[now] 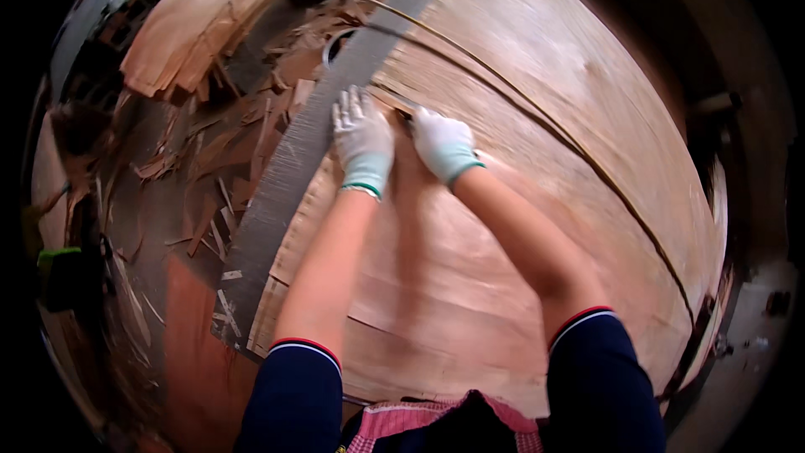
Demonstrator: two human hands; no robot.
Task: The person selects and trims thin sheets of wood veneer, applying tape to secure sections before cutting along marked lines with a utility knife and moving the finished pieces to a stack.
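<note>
My left hand [364,138], in a white glove with a green cuff, lies flat with fingers stretched on the edge of a pale wood veneer sheet [453,285]. Beside it, my right hand [443,141], gloved the same way, is closed around a knife [403,115]. Only dark bits of its handle show at the fist, and a thin greyish blade seems to point toward the left fingertips. Blur hides the exact contact between blade and veneer. A long thin rod [503,75] lies across the sheets beyond my right hand.
The grey table edge [281,168] runs diagonally left of the veneer. Torn veneer scraps [210,159] litter the floor beyond it. A stack of veneer sheets [205,21] stands at the far left, and a round metal rim [334,46] shows near the table edge.
</note>
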